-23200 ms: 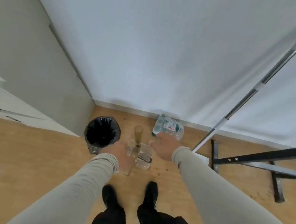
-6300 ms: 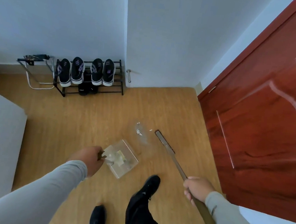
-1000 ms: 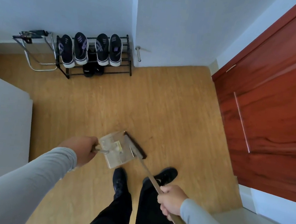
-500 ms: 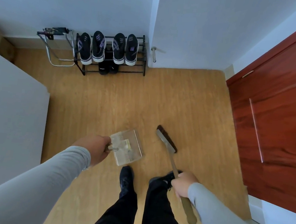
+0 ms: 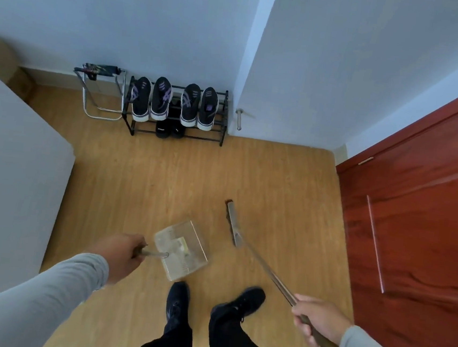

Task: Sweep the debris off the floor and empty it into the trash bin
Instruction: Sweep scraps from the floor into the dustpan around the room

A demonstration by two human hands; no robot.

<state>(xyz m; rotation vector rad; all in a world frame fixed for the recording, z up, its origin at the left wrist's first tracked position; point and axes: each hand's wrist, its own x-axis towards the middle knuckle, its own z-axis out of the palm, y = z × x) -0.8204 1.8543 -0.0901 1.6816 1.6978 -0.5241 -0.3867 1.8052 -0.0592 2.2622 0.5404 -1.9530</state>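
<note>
Left hand point(image 5: 119, 255) grips the dustpan point(image 5: 180, 248) handle (pan clear plastic); right hand point(image 5: 318, 319) grips the broom point(image 5: 232, 224).

A home entryway: a shoe rack point(image 5: 176, 112) with sneakers (four up top), wood floor point(image 5: 165, 184), red door point(image 5: 419, 219).

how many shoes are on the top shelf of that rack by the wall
4, standing side by side on the shoe rack: far left, second, third, far right. Darker footwear sits below them; more may be hidden.
</note>
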